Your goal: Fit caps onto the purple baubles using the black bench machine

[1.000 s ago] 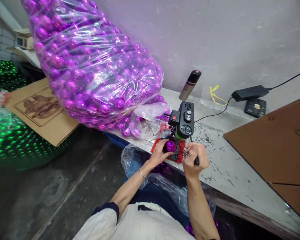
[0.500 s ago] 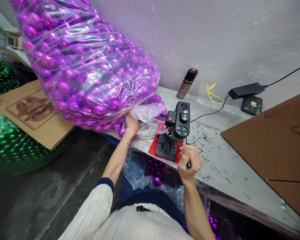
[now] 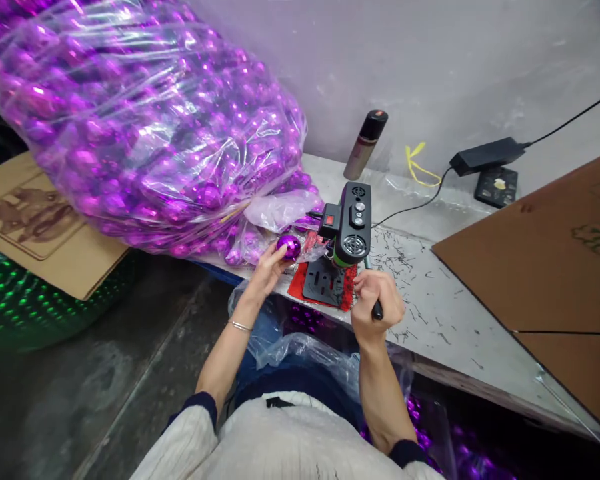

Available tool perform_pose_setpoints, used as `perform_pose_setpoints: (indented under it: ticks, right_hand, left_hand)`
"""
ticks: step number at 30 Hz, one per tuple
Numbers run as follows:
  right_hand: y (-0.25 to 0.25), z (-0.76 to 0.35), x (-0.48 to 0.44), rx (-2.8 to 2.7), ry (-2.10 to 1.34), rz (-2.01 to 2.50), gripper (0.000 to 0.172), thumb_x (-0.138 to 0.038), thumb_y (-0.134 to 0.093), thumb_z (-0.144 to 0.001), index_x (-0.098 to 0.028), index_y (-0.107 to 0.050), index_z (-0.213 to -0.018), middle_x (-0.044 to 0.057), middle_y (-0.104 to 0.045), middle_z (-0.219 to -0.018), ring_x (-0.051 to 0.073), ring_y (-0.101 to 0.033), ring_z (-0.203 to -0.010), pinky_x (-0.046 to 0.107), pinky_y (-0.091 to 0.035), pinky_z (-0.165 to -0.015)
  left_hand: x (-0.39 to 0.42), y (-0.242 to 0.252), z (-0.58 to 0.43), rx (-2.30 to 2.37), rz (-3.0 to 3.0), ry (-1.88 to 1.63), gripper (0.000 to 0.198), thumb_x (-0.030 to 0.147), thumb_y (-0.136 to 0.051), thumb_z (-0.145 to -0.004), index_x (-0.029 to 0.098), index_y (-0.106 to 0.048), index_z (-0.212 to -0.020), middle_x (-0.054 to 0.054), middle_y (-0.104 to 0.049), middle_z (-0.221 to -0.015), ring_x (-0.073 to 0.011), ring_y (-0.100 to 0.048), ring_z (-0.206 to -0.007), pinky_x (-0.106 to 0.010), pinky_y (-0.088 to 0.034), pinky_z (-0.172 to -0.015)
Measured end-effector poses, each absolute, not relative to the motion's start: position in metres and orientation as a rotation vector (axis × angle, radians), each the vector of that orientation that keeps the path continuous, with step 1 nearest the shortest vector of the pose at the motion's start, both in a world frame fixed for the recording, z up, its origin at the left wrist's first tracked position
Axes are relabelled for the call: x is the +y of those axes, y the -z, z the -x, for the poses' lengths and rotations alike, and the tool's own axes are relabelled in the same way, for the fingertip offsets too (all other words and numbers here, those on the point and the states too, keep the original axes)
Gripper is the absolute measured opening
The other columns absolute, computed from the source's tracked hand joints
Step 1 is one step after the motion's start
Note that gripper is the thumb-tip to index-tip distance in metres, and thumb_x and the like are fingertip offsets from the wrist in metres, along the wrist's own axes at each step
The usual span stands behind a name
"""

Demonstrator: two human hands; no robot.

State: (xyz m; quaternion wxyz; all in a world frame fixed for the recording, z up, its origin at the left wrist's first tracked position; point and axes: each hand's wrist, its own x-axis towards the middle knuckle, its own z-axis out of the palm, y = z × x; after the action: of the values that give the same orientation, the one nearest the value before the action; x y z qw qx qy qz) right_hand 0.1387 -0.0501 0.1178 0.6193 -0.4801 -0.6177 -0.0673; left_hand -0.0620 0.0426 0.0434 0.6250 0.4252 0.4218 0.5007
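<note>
A shiny purple ball [image 3: 289,247] is between the fingers of my left hand [image 3: 269,268], just left of a small black machine [image 3: 356,223]. The machine has a red switch and stands over a slotted black plate [image 3: 322,283] on red cloth [image 3: 296,287]. My right hand [image 3: 378,300] is wrapped round a black-handled tool [image 3: 377,311] at the machine's right side. Behind my left hand lies a big clear bag [image 3: 180,127] full of purple balls, its gathered mouth toward the machine.
On the worktable [image 3: 425,320] lie many thin dark bits. A spray can [image 3: 365,145], yellow tie [image 3: 420,167] and black power adapter [image 3: 487,157] are near the wall. Cardboard [image 3: 545,267] stands right; more cardboard [image 3: 95,260] lies left above green balls [image 3: 55,307].
My left hand has come out from the bag's mouth toward the machine, now with a purple ball. My right hand keeps its grip. The view has shifted slightly.
</note>
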Motion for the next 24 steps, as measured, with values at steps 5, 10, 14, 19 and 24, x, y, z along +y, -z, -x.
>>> perform_pose_setpoints:
  ticks: [5,10,14,19,24]
  right_hand:
    - [-0.125,-0.141,-0.047,-1.445,0.163,1.126,0.026,-0.014,-0.048,-0.098,-0.023,-0.053,-0.074,-0.001,-0.060,-0.068,0.013,-0.060,-0.064,0.029,-0.045,-0.063]
    - [-0.119,-0.144,-0.050,-1.476,0.181,1.123,0.023,-0.015,-0.048,-0.097,-0.023,-0.055,-0.077,-0.001,-0.061,-0.069,0.014,-0.061,-0.066,0.029,-0.047,-0.064]
    - [-0.117,-0.143,-0.052,-1.501,0.203,1.126,0.023,-0.014,-0.048,-0.097,-0.023,-0.055,-0.077,0.000,-0.062,-0.069,0.014,-0.062,-0.067,0.029,-0.048,-0.064]
    - [-0.120,-0.143,-0.053,-1.543,0.237,1.115,0.023,-0.011,-0.047,-0.096,-0.023,-0.053,-0.077,-0.001,-0.062,-0.070,0.013,-0.062,-0.067,0.027,-0.047,-0.062]
    - [-0.119,-0.143,-0.055,-1.558,0.267,1.123,0.023,-0.011,-0.048,-0.095,-0.023,-0.055,-0.078,-0.001,-0.064,-0.071,0.013,-0.064,-0.066,0.027,-0.047,-0.060]
  left_hand:
    - [0.008,-0.015,0.021,1.020,-0.839,-1.167,0.053,0.054,-0.077,-0.081,0.020,-0.062,-0.120,-0.009,-0.075,-0.117,-0.0241,-0.073,-0.108,-0.043,-0.058,-0.101]
    - [0.002,0.002,-0.004,1.134,-1.087,-1.218,0.061,0.045,-0.081,-0.078,0.020,-0.051,-0.125,-0.010,-0.074,-0.115,-0.0227,-0.073,-0.107,-0.041,-0.055,-0.101]
    - [0.000,0.001,-0.013,1.235,-1.400,-1.175,0.056,0.036,-0.082,-0.079,0.021,-0.052,-0.124,-0.011,-0.070,-0.121,-0.0255,-0.069,-0.112,-0.043,-0.053,-0.103]
    - [-0.001,0.000,-0.019,1.342,-1.731,-1.136,0.054,0.032,-0.083,-0.079,0.021,-0.056,-0.125,-0.011,-0.069,-0.121,-0.0293,-0.066,-0.115,-0.047,-0.052,-0.102]
    - [0.000,0.010,-0.021,1.305,-1.898,-1.154,0.057,0.041,-0.079,-0.084,0.021,-0.057,-0.133,-0.014,-0.068,-0.129,-0.0316,-0.064,-0.122,-0.049,-0.050,-0.105]
